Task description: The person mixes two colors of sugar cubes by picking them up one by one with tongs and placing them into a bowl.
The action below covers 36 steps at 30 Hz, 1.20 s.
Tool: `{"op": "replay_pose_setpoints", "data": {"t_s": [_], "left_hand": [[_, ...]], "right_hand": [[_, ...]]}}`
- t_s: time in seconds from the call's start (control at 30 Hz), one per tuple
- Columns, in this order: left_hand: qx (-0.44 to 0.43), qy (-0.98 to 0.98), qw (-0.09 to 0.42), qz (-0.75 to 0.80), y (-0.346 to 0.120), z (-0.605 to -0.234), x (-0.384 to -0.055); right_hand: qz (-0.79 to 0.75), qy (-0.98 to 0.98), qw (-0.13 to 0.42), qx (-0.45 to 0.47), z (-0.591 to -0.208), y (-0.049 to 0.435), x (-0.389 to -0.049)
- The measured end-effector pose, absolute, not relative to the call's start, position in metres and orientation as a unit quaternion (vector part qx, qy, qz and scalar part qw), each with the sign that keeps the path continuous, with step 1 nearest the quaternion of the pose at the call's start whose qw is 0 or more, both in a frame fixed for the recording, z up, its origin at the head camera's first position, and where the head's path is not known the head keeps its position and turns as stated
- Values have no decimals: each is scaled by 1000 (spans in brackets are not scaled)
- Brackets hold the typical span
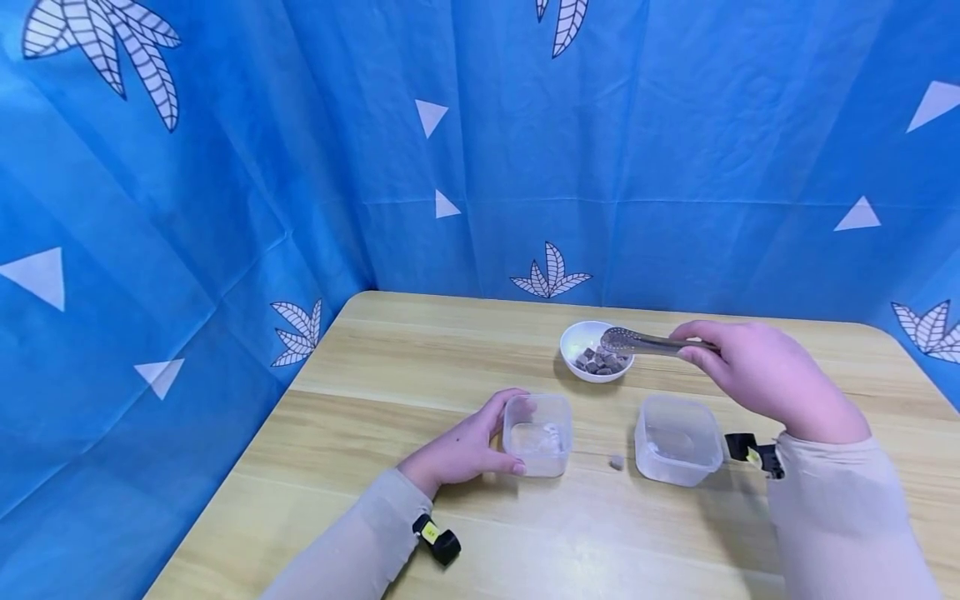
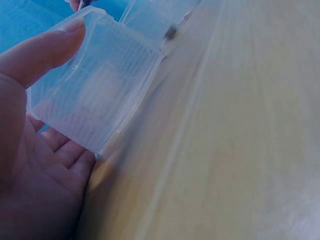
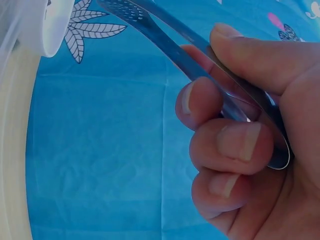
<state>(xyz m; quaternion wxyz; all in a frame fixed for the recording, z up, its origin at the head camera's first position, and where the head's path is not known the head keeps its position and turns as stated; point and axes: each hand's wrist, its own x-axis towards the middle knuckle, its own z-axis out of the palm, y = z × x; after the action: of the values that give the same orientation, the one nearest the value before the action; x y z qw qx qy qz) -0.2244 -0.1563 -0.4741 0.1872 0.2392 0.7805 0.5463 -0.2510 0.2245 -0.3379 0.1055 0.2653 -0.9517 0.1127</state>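
My left hand grips a clear square plastic container from its left side, thumb at the near side and fingers around the far side. In the left wrist view the thumb lies across the container's wall. My right hand holds metal tongs, thumb on one arm and fingers curled round the other. The perforated end of the tongs overlaps the right rim of a white bowl in the head view. Several brownish cubes lie in that bowl. The right wrist view shows the tong arms slightly apart.
A second clear container stands below my right hand. Between the two containers a small brownish cube lies on the wooden table. Blue patterned curtain hangs behind the table and along its left side.
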Motion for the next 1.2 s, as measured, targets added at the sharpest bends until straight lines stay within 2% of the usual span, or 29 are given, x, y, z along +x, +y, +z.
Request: {"op": "replay_pose_setpoints", "data": {"t_s": [0.13, 0.23, 0.5, 0.63, 0.8, 1.03, 1.2], "left_hand": [[240, 781, 187, 546, -157, -475, -224], [242, 784, 185, 541, -156, -475, -225], [245, 786, 187, 535, -155, -476, -228], [246, 786, 184, 537, -156, -477, -228], [241, 791, 178, 533, -158, -480, -225], [245, 791, 174, 532, -158, -478, -223], [246, 788, 177, 537, -156, -475, -225]], "right_hand": [[121, -950, 95, 273, -336, 226, -249], [134, -947, 67, 285, -332, 229, -244], [161, -937, -98, 293, -320, 223, -214], [150, -937, -120, 292, -324, 218, -202], [107, -943, -84, 303, -337, 222, -181], [98, -924, 75, 362, -373, 230, -159], [116, -905, 142, 384, -392, 242, -161]]}}
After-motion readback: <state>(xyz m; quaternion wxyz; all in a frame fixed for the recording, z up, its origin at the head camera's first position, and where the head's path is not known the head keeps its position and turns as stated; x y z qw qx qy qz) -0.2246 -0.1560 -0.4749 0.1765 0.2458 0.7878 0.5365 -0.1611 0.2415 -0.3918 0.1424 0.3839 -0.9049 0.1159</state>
